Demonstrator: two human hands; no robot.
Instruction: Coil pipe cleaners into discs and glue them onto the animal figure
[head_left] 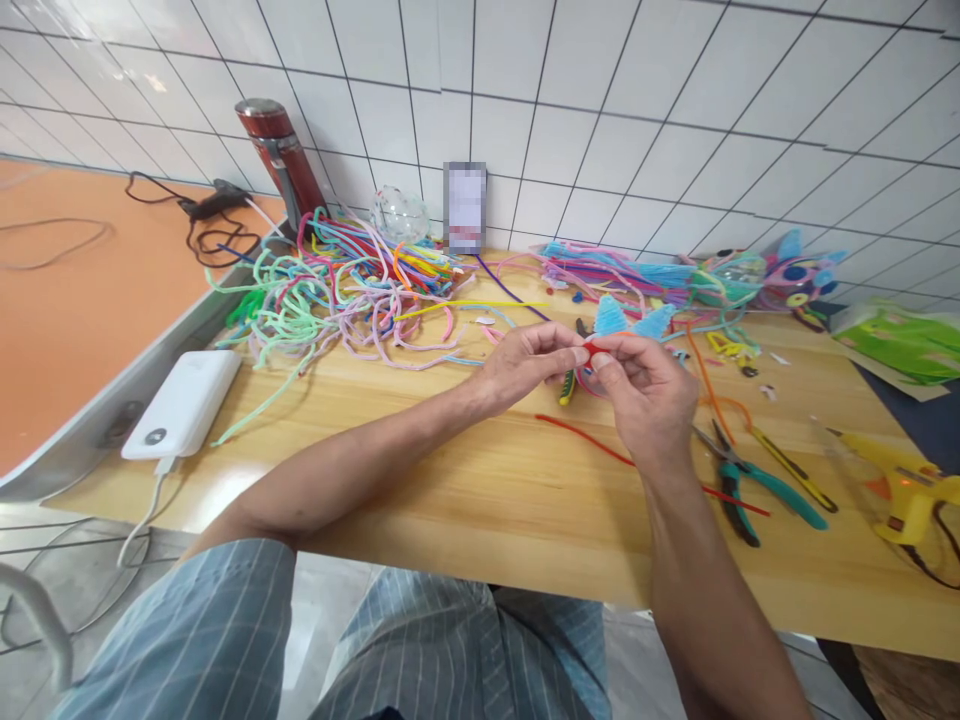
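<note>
Red bit is pinched btwn L hand & R hand, fingertips closed; best keep grips close, press lightly, wrists steady over table.

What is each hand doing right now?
Left hand: closed, fingertips pinching a small red piece.
Right hand: closed, pinching the same red piece.

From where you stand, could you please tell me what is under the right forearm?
A red fuzzy stem shows on both sides of the right forearm, on the wooden table. The forearm covers the middle, so I cannot see whether it is one piece.
</note>
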